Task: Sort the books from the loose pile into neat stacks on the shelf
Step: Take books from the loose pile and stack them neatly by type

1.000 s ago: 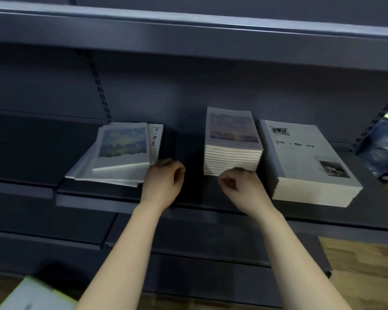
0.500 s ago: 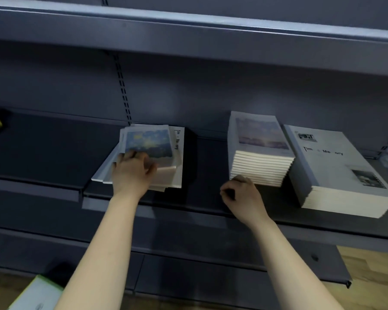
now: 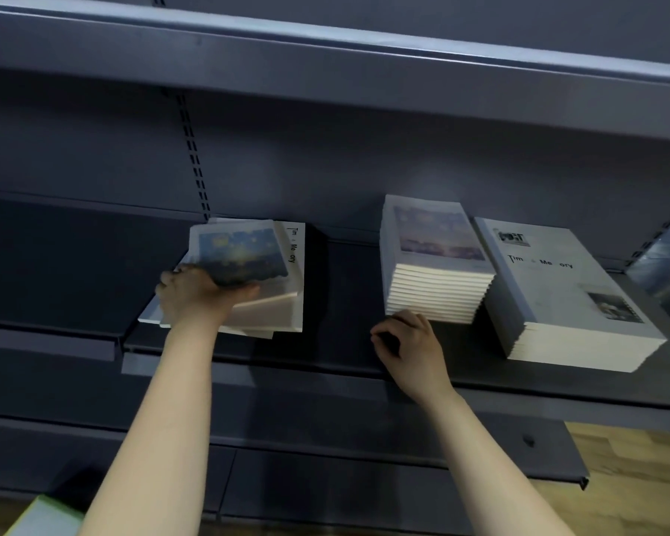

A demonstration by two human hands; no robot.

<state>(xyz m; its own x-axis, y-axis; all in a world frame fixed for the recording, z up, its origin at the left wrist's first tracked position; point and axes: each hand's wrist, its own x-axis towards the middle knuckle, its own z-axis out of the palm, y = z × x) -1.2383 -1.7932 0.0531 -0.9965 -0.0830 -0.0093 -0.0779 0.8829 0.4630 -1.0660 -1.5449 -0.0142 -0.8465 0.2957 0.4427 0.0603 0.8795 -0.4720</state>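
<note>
A loose pile of books (image 3: 283, 303) lies askew on the dark shelf (image 3: 337, 342), left of centre. Its top book, with a blue starry picture on the cover (image 3: 244, 253), is tilted up at its near edge. My left hand (image 3: 194, 292) grips that book at its near left corner, thumb on the cover. To the right stands a neat stack of small books (image 3: 434, 272), and beside it a stack of larger white books (image 3: 565, 295) titled "Time Memory". My right hand (image 3: 407, 342) rests curled on the shelf just in front of the small stack, holding nothing.
The shelf above (image 3: 364, 75) overhangs close over the books. A slotted upright (image 3: 194, 156) runs down the back panel behind the pile. A lower shelf (image 3: 403, 458) juts out below. A pale green object (image 3: 43, 516) shows at the bottom left, above wooden floor (image 3: 635, 477).
My left hand went from the shelf front onto the loose pile and has taken the top starry book, lifting its near edge. The right hand stayed put by the small stack.
</note>
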